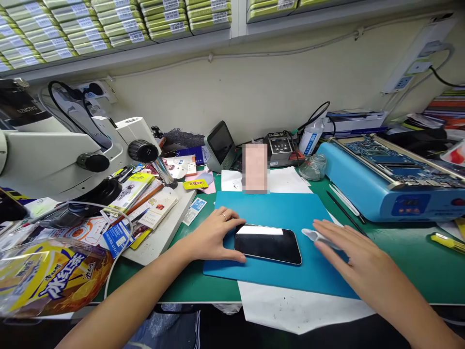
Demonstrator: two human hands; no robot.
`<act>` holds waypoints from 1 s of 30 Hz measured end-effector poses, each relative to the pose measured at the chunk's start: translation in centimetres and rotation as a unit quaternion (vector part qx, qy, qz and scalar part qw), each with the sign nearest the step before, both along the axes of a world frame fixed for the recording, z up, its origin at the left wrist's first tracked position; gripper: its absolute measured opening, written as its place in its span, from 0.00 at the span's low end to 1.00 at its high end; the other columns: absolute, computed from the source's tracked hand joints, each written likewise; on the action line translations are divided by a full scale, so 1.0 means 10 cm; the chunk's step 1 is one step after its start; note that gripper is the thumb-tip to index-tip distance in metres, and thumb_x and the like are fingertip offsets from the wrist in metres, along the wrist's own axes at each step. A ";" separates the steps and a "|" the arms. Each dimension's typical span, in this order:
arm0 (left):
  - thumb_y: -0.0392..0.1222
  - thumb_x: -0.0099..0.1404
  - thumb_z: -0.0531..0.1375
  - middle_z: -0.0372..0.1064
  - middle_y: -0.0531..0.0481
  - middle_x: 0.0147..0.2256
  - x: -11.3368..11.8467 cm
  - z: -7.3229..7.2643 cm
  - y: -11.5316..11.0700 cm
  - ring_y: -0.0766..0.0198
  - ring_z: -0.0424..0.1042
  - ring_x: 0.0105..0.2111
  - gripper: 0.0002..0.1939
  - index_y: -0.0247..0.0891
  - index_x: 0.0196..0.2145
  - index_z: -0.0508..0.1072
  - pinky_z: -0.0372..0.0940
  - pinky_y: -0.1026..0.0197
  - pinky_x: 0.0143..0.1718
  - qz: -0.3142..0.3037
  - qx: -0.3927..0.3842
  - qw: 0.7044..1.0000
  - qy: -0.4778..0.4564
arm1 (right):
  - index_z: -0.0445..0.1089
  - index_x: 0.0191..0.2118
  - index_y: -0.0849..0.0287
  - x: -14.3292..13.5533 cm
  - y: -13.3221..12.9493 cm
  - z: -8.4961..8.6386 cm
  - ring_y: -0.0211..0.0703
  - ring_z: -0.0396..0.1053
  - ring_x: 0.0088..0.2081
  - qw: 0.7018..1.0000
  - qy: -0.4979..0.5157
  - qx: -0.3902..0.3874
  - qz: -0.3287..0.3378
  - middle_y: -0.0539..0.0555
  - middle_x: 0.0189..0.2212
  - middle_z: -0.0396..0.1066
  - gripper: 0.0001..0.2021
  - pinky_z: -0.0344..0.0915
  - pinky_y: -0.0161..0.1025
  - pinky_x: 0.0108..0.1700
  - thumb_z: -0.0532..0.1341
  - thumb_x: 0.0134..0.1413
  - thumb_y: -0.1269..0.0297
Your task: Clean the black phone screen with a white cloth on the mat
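Note:
A black smartphone (pixel 269 246) lies screen up on a blue mat (pixel 269 206), with a bright reflection along its upper edge. My left hand (pixel 216 235) grips the phone's left end between thumb and fingers; a ring is on one finger. To the right of the phone, my right hand (pixel 352 252) is over the mat with a crumpled white wipe (pixel 313 236) under its fingers, apart from the phone. Part of the wipe is hidden by those fingers. White paper (pixel 286 308) sticks out below the mat's front edge.
A microscope (pixel 58 150) stands left over papers and a drink bottle (pixel 58 276). Behind the mat are a small screen device (pixel 220 145), a soldering station (pixel 281 148) and a glass jar (pixel 313 167). A blue machine (pixel 392 184) bearing circuit boards sits right, beside tweezers (pixel 345 199).

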State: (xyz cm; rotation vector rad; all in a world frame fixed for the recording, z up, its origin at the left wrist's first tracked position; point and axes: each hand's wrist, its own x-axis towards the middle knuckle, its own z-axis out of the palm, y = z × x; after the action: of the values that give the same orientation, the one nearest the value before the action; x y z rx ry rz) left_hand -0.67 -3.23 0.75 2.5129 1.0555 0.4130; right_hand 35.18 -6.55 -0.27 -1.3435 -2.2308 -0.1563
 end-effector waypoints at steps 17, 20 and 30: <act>0.53 0.58 0.71 0.64 0.38 0.59 0.04 -0.09 -0.06 0.47 0.66 0.55 0.61 0.42 0.73 0.34 0.60 0.43 0.60 0.027 -0.045 0.997 -0.064 | 0.78 0.37 0.50 -1.44 0.27 0.35 0.48 0.68 0.42 0.967 -0.078 -0.162 0.181 0.55 0.40 0.71 0.13 0.68 0.43 0.39 0.57 0.68 0.56; 0.54 0.57 0.72 0.65 0.38 0.59 0.04 -0.10 -0.06 0.47 0.66 0.55 0.62 0.41 0.73 0.34 0.60 0.43 0.60 0.035 -0.043 0.997 -0.061 | 0.77 0.38 0.52 -1.48 0.32 0.32 0.48 0.67 0.41 0.967 -0.081 -0.159 0.185 0.56 0.40 0.71 0.14 0.67 0.43 0.39 0.56 0.69 0.57; 0.54 0.56 0.72 0.66 0.39 0.57 0.05 -0.10 -0.04 0.45 0.66 0.56 0.63 0.40 0.73 0.34 0.59 0.41 0.62 0.045 -0.046 0.996 -0.059 | 0.72 0.41 0.58 -1.57 0.41 0.17 0.49 0.67 0.41 0.974 -0.048 -0.134 0.178 0.57 0.41 0.72 0.13 0.67 0.45 0.41 0.56 0.69 0.54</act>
State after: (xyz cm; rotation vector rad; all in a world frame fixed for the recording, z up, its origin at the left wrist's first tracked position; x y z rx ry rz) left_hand -0.12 -3.60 -0.21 2.3363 1.1182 0.5195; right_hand 19.46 -2.47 1.42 -1.0558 -2.6034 0.2198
